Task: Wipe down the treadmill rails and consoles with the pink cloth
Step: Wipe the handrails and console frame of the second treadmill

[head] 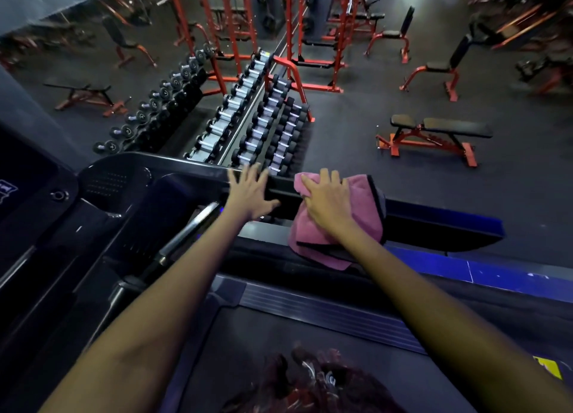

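- The right hand [328,206] lies flat on the pink cloth [338,223], fingers [324,176] spread and only slightly curled — pressing down on it rather than pinching it.
- The pink cloth is draped over the right-side rail [434,223] of the treadmill, near where that rail meets the console [148,192]; part of it hangs down the inner face of the rail toward the belt [279,335].
- The left hand [249,195] rests open-palmed on the corner where the console joins the rail, just beside the cloth but not touching it, and it has hold of nothing; it looks like a brace.
- Judged from this, the step in hand is wiping the right rail at its console end.
- Progress — hard to read: the dark plastic shows no clear streaks, wet marks or dust lines, so I cannot tell which parts are already clean.
- The long stretch of rail running off to the right past the cloth appears still to need a pass, and the console tray and the screen panel [18,176] at far left lie well apart from the cloth.
- No other treadmill is in view, so how much of the whole job remains cannot be settled; at best it seems early to midway.
- Beyond the rail, the dumbbell rack [248,124] and benches on the gym floor play no part.
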{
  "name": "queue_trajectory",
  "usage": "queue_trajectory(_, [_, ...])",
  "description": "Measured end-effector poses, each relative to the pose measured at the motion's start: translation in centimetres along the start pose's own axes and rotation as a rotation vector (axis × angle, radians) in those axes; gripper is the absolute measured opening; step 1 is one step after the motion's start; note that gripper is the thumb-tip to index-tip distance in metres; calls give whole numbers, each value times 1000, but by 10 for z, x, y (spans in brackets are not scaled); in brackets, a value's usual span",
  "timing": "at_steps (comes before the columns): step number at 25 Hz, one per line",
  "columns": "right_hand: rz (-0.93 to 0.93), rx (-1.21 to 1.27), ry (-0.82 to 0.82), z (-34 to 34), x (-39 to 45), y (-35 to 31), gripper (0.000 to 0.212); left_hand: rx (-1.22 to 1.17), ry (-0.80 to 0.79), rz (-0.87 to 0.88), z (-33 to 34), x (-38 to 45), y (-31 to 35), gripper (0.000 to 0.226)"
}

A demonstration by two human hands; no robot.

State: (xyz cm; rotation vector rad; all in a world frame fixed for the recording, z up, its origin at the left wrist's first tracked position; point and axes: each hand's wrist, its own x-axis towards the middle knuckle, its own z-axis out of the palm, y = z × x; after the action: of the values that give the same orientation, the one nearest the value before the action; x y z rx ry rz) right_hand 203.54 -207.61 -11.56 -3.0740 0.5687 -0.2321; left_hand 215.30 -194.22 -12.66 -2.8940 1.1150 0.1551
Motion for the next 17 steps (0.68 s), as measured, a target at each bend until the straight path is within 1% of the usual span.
queue_trajectory(2, [-106, -42, 53, 5, -13, 11, 52, -69, -17, 90, 13, -2, 15, 95])
queue_trajectory(4, [-186, -99, 187, 10, -27, 40, 56, -130, 28, 84, 20, -3, 18, 98])
queue_trajectory(5, [-156, -100, 172, 7, -30, 52, 53, -150, 41, 77, 20, -2, 17, 97])
queue_trajectory(7, [11, -90, 47, 1, -27, 59, 44, -163, 62, 58, 21, -2, 19, 92])
queue_trajectory(8, [107, -70, 27, -2, -19, 54, 39, -161, 74, 51, 22, -1, 20, 89])
queue_trajectory(10, [186, -42, 33, -5, -7, 32, 32, -145, 93, 40, 24, -2, 23, 89])
queue_trajectory(11, [158, -27, 41, -1, -6, 22, 32, -134, 107, 36, 25, -4, 23, 93])
queue_trajectory(13, [21, -23, 41, 6, -15, 21, 42, -120, 147, 37, 26, -4, 23, 104])
queue_trajectory(15, [-77, -67, 123, 14, -32, 42, 54, -119, 153, 40, 25, -2, 24, 106])
queue_trajectory(16, [-86, -88, 162, 16, -40, 54, 54, -122, 142, 41, 25, -2, 24, 105])
queue_trajectory(17, [-50, -97, 156, 16, -45, 62, 50, -125, 129, 38, 25, -3, 25, 101])
